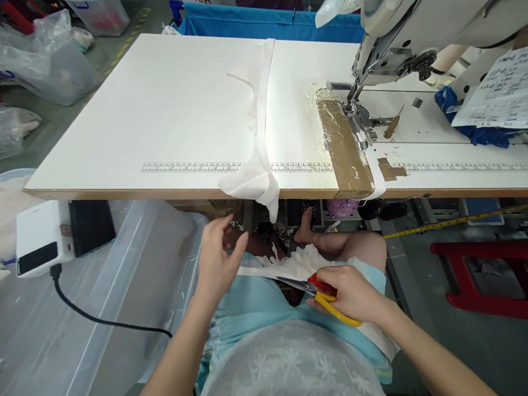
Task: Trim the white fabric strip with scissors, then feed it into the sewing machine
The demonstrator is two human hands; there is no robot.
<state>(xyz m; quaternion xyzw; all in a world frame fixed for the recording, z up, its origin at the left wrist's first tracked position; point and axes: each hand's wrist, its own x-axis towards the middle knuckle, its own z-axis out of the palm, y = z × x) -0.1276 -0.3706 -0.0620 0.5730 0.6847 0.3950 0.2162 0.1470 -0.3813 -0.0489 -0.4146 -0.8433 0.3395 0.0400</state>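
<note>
My right hand [350, 289] is closed round a pair of scissors [327, 301] with red and yellow handles. Their blades point left over my lap, close to a strip of white fabric [298, 260] lying across it. My left hand [220, 255] is raised at the left end of that strip, fingers bent and thumb apart, with nothing visible between them. Above it, a piece of white fabric [255, 180] hangs over the front edge of the white sewing table [180, 106].
A sewing machine [416, 34] stands on the right of the table, a wooden-handled awl [392, 124] beside its needle. On the left are a clear plastic bin [125, 267] and a white device [43, 235] with a black cable. A red stool [509, 274] stands at right.
</note>
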